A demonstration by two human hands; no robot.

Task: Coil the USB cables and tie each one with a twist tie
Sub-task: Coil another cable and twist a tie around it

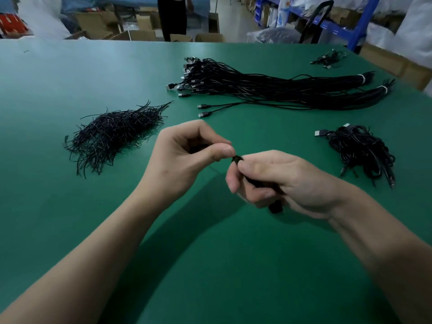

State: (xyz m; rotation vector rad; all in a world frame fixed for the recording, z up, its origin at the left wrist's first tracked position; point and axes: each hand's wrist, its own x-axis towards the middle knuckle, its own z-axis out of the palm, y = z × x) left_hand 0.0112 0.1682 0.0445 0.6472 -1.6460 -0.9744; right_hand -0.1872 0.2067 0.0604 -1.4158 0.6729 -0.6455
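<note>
My right hand grips a coiled black USB cable, mostly hidden inside the fist, with one end showing below the palm. At the top of the coil sits a black twist tie. My left hand pinches that tie between thumb and forefinger. A heap of loose black twist ties lies to the left on the green table. A large bundle of straight USB cables lies behind the hands. Several coiled, tied cables are piled at the right.
Two loose USB plugs lie just beyond my left hand. A small cluster of cables sits at the table's far right corner. Cardboard boxes, blue shelving and a standing person are beyond the far edge.
</note>
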